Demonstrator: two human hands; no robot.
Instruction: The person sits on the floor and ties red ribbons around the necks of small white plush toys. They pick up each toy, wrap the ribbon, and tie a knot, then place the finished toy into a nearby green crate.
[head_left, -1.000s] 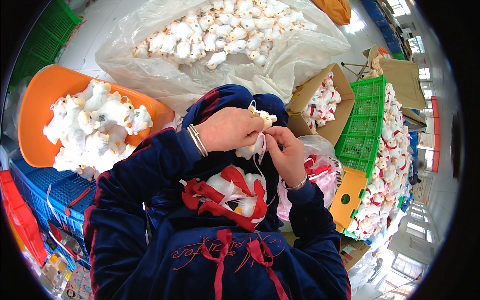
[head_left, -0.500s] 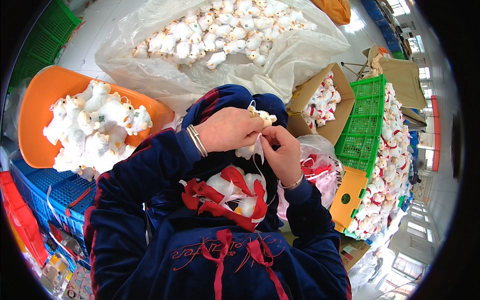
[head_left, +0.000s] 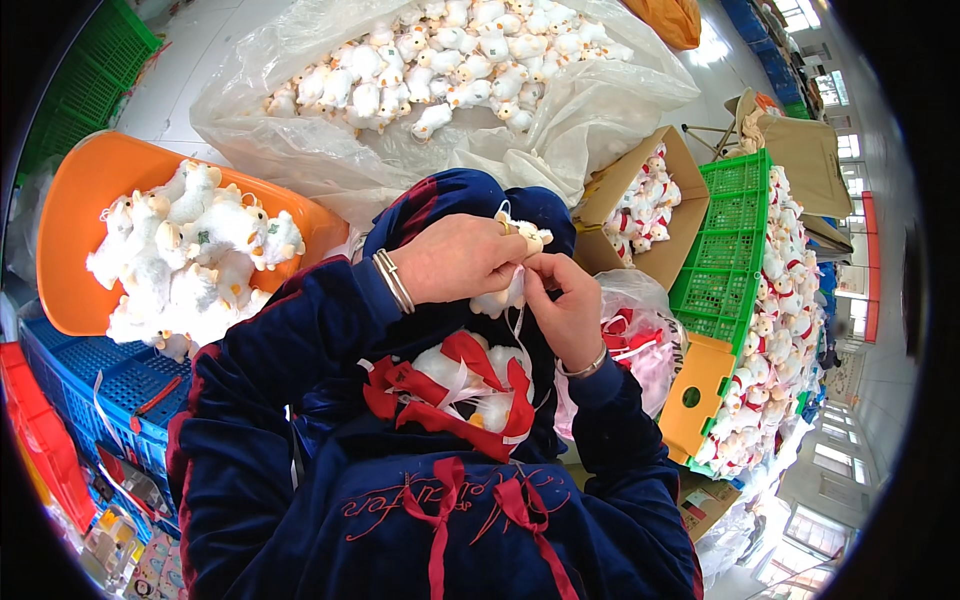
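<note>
My left hand [head_left: 462,260] is closed round a small white plush toy [head_left: 538,237], whose cream head pokes out past the fingers above my lap. Close against it, my right hand [head_left: 568,308] pinches a thin white ribbon [head_left: 518,322] at the toy's neck, and the ribbon's tail hangs below. The fingertips of both hands nearly meet, hiding much of the toy's body. Lower in my lap lie red fabric pieces with white ribbons [head_left: 470,358], heaped over more white plush.
An orange basin [head_left: 75,240] of white plush toys stands at left on a blue crate [head_left: 90,375]. Ahead spreads a clear plastic sheet [head_left: 240,110] heaped with toys. To the right are a cardboard box [head_left: 685,240], a green crate [head_left: 715,260] and a bag [head_left: 650,375] with red pieces.
The white ribbon between my hands has shifted slightly, with less of it showing beside my right fingers. Both hands stay almost in place at the toy.
</note>
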